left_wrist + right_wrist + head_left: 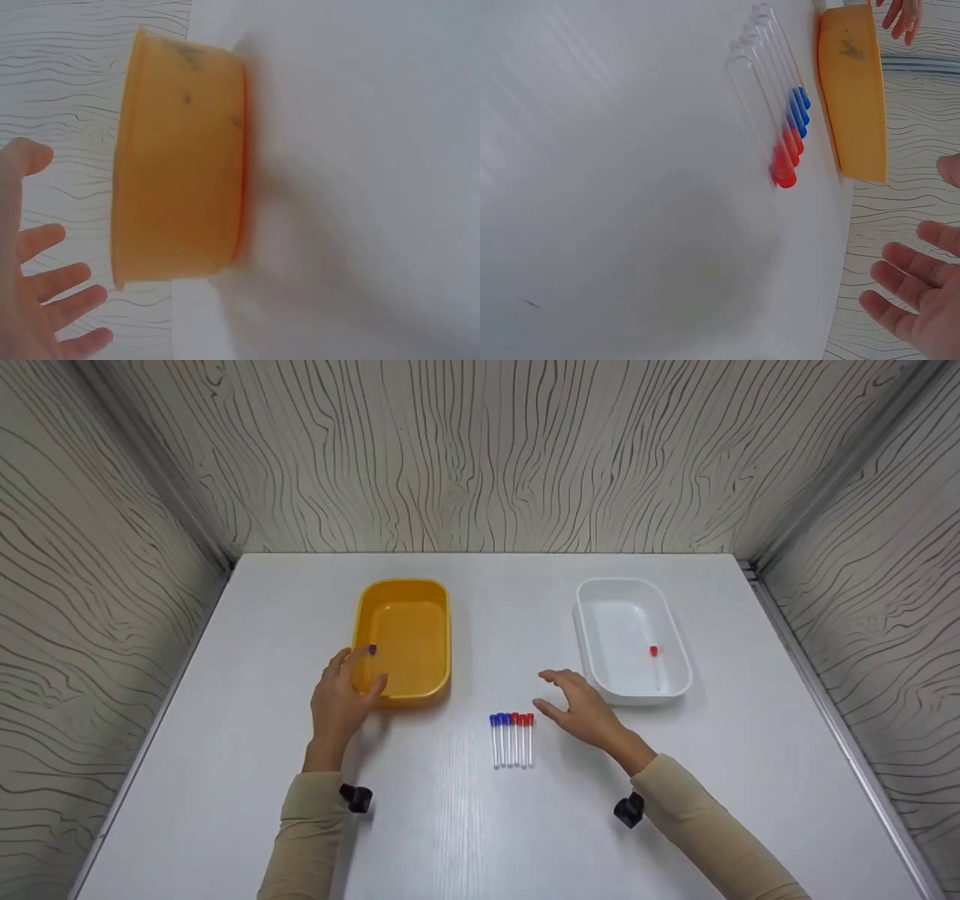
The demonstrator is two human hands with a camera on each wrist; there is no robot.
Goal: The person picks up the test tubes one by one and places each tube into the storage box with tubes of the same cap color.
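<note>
My left hand (341,697), fingers spread and holding nothing, is over the near left edge of the yellow bin (411,690). A tube with a blue cap (372,649) shows beside its fingers in the bin; the hand hides part of that area. In the left wrist view the fingers stand apart from the bin wall (180,172). My right hand (585,711) hovers with relaxed, parted fingers between the tube row and the white bin (645,696). Several clear tubes (512,741) lie side by side, blue caps (801,112) on one half and red caps (784,176) on the other.
A tube with a red cap (654,651) lies inside the white bin. Both bins stand toward the back of the white table (517,630). Wood-patterned panels (480,457) enclose the table at the back and sides.
</note>
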